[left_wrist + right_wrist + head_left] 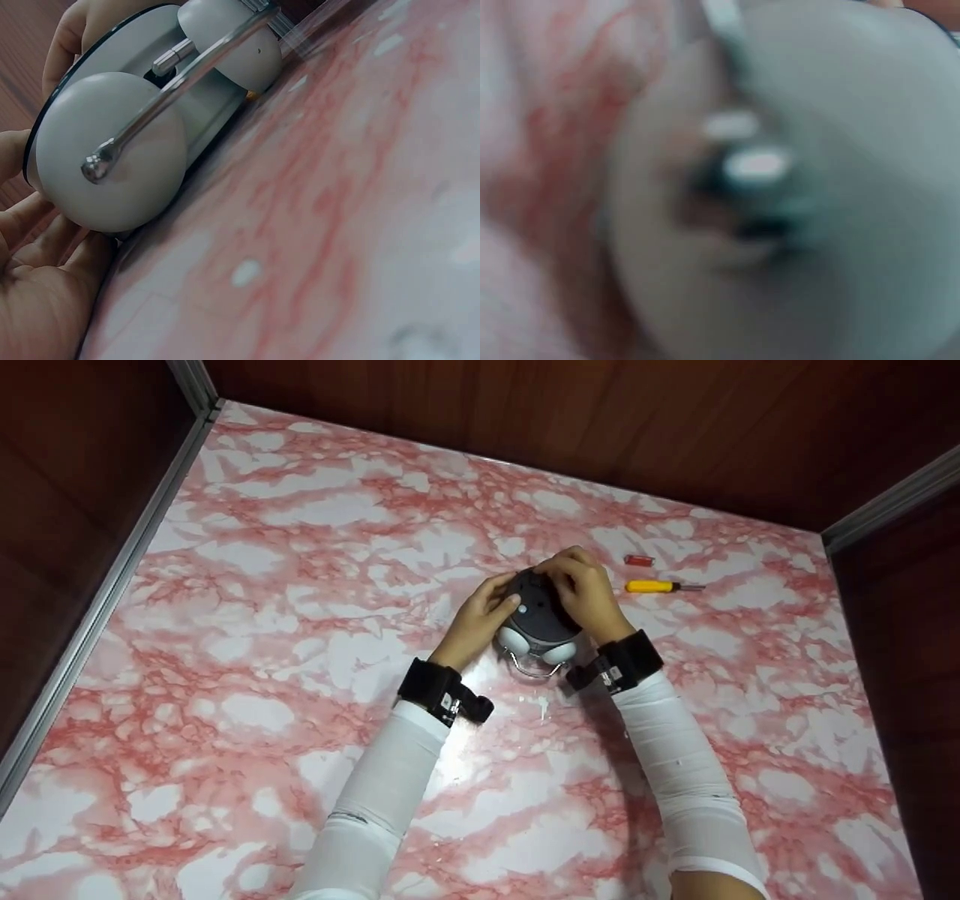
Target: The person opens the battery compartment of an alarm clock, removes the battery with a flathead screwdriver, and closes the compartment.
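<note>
A twin-bell alarm clock (546, 622) lies face down on the marbled table, its dark back up and its two pale bells (560, 652) and metal handle (534, 673) toward the person. My left hand (477, 621) grips its left side, thumb over the back near a small light knob (522, 609). The right hand (589, 594) holds the far right part with bent fingers at the back's far edge; its fingertips are partly hidden. In the left wrist view, a bell (112, 150) stands beside the left palm (45, 300). A blurred bell (877, 195) fills most of the right wrist view.
To the right of the clock lies a screwdriver (649, 586) with a yellow handle, its shaft pointing right. Just beyond it is a small red piece (640, 560). Dark wood panels (525, 412) with metal edging enclose the table's back and sides.
</note>
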A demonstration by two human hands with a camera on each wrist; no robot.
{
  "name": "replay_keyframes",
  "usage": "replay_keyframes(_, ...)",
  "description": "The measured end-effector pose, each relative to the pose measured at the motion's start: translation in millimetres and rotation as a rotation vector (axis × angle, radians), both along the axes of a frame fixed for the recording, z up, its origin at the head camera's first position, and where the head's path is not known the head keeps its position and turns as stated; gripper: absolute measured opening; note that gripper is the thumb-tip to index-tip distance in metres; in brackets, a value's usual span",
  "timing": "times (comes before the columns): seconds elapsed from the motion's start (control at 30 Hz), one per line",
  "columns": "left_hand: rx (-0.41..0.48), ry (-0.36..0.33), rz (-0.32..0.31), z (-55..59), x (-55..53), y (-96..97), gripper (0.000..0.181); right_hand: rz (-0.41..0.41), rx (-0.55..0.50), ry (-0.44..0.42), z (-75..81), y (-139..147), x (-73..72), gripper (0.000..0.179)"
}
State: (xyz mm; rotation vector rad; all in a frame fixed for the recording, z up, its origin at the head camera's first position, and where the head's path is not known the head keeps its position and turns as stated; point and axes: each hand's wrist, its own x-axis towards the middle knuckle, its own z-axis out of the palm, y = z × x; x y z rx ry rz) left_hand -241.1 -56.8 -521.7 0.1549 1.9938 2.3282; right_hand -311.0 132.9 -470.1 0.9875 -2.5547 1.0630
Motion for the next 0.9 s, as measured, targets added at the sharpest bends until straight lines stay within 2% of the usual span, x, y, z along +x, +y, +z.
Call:
replay_keyframes(0.13, -0.001, -0.008, 0.0, -0.7, 0.6, 0.0, 0.05, -0.002, 0.035, -0.052, 5.1, 0.8, 1.4, 0.02)
replay_keyframes(0.27, 0.006, -0.007, 0.004, -1.0, 0.5, -0.4, 0.05, 0.006, 0.063, -0.054, 5.9, 0.2, 0.7, 0.02)
replay_keyframes(0.57, -0.011, -0.016, -0.001, -0.7, -0.4, -0.3, 0.051, -0.03, -0.01, -0.102, 3.7, -1.4, 0.4, 0.021)
replay_keyframes(0.9, -0.019, 0.005, -0.001, 0.1, -0.5, -0.7, 0.049, -0.052, -0.025, -0.056, -0.5, -2.4, 1.5, 0.022)
